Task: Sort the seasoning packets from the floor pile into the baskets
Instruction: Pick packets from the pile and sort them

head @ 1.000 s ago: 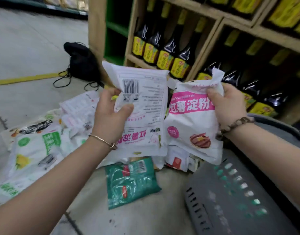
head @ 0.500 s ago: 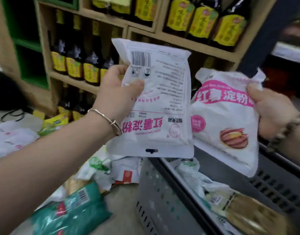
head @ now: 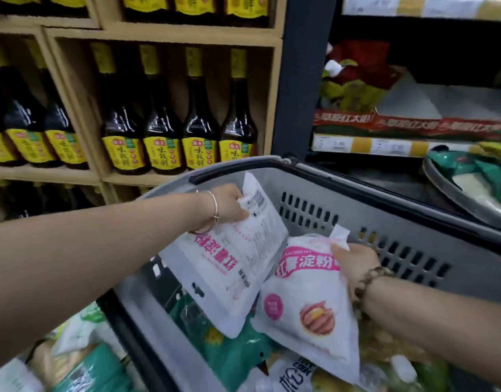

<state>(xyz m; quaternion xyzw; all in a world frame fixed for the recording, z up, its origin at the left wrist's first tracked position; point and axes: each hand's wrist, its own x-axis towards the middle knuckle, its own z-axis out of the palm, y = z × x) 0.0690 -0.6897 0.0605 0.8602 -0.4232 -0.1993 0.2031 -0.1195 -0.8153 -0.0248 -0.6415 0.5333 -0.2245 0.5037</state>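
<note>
My left hand [head: 229,206] grips the top of a white starch packet [head: 232,267], its printed back and barcode facing me, and holds it inside the grey plastic basket [head: 385,222]. My right hand [head: 354,263] pinches the top corner of a second white packet with a pink label [head: 308,301], which lies low in the same basket on other packets. Green and yellow packets [head: 238,355] fill the basket's bottom. Part of the floor pile [head: 82,360] shows at the lower left, outside the basket.
A wooden shelf of dark sauce bottles with yellow labels [head: 164,131] stands right behind the basket. A dark upright post [head: 300,80] separates it from metal shelving with boxed goods. A second basket [head: 475,188] holding green packets sits at the right edge.
Both hands have carried their packets from above the floor pile over to the right and down into the grey basket. My view has swung right along with them.
</note>
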